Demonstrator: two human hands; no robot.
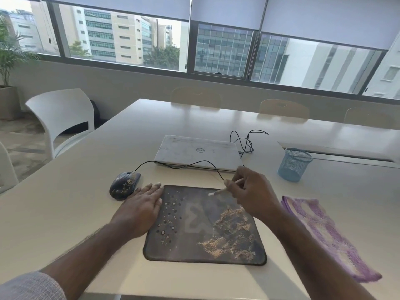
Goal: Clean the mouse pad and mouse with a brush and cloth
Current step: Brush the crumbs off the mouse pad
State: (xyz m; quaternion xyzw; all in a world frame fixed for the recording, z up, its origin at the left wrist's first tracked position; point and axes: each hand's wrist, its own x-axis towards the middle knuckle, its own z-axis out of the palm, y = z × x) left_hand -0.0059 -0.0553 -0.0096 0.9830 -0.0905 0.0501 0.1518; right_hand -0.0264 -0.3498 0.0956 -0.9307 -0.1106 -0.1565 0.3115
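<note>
Right hand (251, 191) pinched the slim white brush (225, 188), tip at the dark square fabric mouse pad (194, 226)'s far edge, tan crumbs (231, 230) lying nearer the counter's (75, 191) near edge; left hand (140, 211) pressed flat on the pad's left edge.

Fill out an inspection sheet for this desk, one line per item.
Surface: white table, sound.
Job's things: mouse pad strewn with crumbs and sandy grit; mouse gritty, left of pad; cloth folded, right of pad.
Clutter: closed laptop; blue mesh cup.
Grippers: left hand flat on pad's left edge; right hand pinches brush.
Cables: mouse cable crosses laptop's front.
Surroundings: chairs, windows, potted plant.
</note>
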